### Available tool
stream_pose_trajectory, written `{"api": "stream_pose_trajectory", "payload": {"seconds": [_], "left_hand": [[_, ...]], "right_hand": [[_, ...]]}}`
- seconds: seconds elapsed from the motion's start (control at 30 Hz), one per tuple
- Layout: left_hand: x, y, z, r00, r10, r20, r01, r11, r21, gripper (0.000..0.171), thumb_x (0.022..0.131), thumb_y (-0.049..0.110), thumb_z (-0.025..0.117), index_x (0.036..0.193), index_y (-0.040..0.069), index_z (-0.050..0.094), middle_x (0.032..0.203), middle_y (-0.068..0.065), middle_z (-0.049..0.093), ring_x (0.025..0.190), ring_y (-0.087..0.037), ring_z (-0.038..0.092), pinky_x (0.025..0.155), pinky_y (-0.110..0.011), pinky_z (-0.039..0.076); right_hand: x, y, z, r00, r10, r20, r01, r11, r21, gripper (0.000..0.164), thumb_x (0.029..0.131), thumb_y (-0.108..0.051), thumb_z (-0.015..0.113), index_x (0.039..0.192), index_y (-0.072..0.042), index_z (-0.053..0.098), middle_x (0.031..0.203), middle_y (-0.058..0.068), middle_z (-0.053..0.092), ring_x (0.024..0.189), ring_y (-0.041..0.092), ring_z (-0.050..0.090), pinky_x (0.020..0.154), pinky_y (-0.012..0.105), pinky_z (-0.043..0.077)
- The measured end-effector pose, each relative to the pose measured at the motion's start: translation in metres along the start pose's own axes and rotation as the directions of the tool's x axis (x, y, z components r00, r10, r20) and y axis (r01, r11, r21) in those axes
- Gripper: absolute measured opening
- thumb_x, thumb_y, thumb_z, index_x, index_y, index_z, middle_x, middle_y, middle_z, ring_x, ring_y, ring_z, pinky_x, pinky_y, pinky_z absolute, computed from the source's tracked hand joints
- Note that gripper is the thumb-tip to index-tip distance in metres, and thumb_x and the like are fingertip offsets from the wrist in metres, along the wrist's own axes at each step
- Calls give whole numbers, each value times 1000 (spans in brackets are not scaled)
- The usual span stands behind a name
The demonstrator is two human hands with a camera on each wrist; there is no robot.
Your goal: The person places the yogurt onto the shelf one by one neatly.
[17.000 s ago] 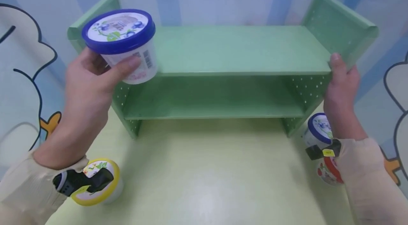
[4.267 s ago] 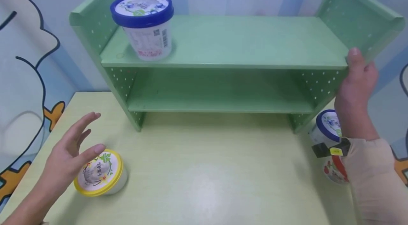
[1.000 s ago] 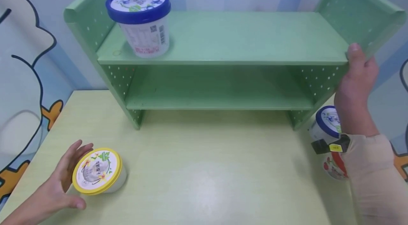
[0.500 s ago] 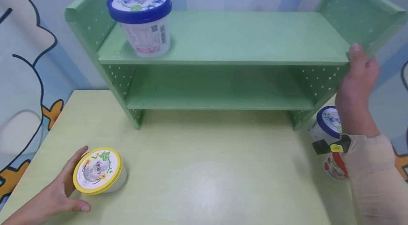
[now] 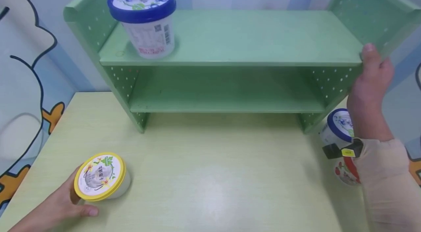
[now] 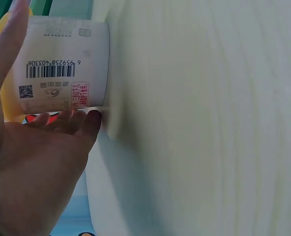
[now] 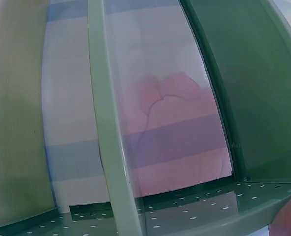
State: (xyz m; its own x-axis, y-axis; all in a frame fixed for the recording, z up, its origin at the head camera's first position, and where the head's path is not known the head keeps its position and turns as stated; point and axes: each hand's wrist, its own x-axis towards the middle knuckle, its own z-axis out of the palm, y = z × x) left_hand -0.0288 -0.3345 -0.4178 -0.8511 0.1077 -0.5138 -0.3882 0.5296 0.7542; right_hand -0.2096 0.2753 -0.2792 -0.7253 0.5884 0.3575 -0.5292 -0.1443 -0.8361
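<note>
At the left of the table, my left hand is beside a white tub with a yellow lid. In the left wrist view its fingertips touch the side of the tub, while the thumb looks apart from it. My right hand grips the right side panel of a green two-tier shelf, thumb near the upper board's front corner. The right wrist view shows the shelf's board edge and only a bit of the hand. A blue-lidded tub stands on the upper board's left end.
Right of the shelf, partly behind my right forearm, stand another blue-lidded tub and a red-lidded tub. A striped wall with cartoon drawings rises behind and at the left. The shelf stands at the table's back.
My left hand has come down from above the yellow-lidded tub to its side, then closer against it. Earlier, it set the blue-lidded tub on the upper board. The right hand keeps its grip.
</note>
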Motion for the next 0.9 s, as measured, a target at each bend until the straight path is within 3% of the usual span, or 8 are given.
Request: {"api": "stream_pose_trajectory", "payload": {"seconds": [0.13,0.23,0.33,0.47,0.53,0.67,0.77,0.9], "left_hand": [[3,-1,0,998,-45,-51,48,998,50,130,72,28,89,153,-3,-9,154,-31,12,134,-50,20,106,-66,22],[3,-4,0,997,18,-82,-12,998,66,126,70,24,90,153,-4,0,153,-29,20,135,-47,24,106,-65,22],[4,-6,1,991,78,-104,-70,994,79,124,69,19,91,154,-3,3,152,-29,24,136,-47,26,107,-47,31],[5,-9,1,987,95,-127,-80,990,115,125,67,20,92,154,-3,5,152,-29,27,136,-48,27,96,-16,39],[6,-10,0,983,117,-140,-97,985,143,124,66,20,92,154,-4,8,150,-29,30,135,-47,30,98,-19,39],[7,-13,1,968,192,-162,-162,970,184,115,65,16,93,151,-6,19,145,-29,39,128,-7,41,96,-12,35],[8,-15,2,960,223,-168,-192,964,185,110,65,14,92,150,-6,24,143,-28,43,110,18,35,87,-2,31],[10,-15,2,960,226,-167,-194,963,186,109,65,14,92,149,-7,26,142,-28,44,112,16,37,86,-2,31]], "right_hand": [[0,0,-1,1000,0,9,0,1000,-4,13,95,-17,62,92,-5,64,90,11,64,81,17,61,79,28,46],[0,0,0,1000,8,2,-8,1000,-13,14,95,-18,62,95,-5,65,90,10,64,82,17,61,79,28,46],[0,0,0,1000,9,-4,-9,1000,-11,14,95,-18,63,93,-4,65,88,10,63,80,17,61,79,27,46],[0,0,-1,1000,7,-7,-7,1000,-2,14,94,-18,64,91,-5,64,87,10,63,80,17,61,78,27,47],[0,1,-1,1000,-1,3,1,1000,-2,14,94,-18,64,92,-4,64,88,11,64,80,17,61,78,27,47],[-1,2,-2,1000,-21,20,21,1000,-7,15,94,-18,64,95,-3,65,90,11,65,81,18,62,78,28,46],[-1,2,-1,1000,-26,15,26,1000,-3,15,94,-18,64,94,-3,65,90,12,65,81,18,62,78,28,46],[-1,2,-1,1000,-29,1,29,1000,1,13,93,-17,64,91,-4,65,88,11,63,80,17,60,78,28,46]]}}
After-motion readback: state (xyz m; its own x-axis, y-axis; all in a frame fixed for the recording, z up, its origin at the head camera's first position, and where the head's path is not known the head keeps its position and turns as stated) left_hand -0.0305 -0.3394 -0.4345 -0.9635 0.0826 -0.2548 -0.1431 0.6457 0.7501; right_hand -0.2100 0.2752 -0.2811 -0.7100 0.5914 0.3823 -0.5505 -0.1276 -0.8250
